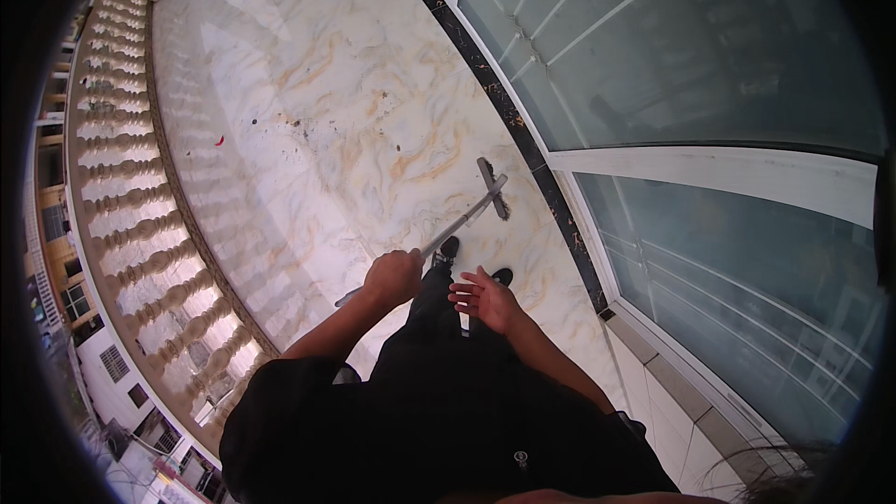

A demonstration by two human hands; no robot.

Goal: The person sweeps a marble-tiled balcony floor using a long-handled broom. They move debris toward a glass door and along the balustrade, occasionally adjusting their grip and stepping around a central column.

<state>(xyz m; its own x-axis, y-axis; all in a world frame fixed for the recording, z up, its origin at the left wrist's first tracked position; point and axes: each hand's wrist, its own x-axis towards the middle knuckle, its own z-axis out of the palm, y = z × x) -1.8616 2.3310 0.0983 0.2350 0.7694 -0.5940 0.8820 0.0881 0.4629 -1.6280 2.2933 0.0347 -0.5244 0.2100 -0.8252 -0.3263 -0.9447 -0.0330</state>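
My left hand (395, 278) is wrapped around the grey handle of a broom (455, 225), with the handle's end sticking out behind the fist. The broom's narrow head (494, 189) and dark bristles rest on the marbled floor ahead of my feet, towards the dark border. In front of my body, my right hand (488, 299) is held palm inward with its fingers apart. Nothing is in it. Below the hands are my dark trousers and dark shoes (448, 248).
A balustrade (143, 203) curves along the left, with buildings beyond it. Sliding glass doors (672, 70) in white frames stand on the right behind a black stone border (518, 126). Dark specks (297, 123) and a small red scrap (220, 141) lie on the floor.
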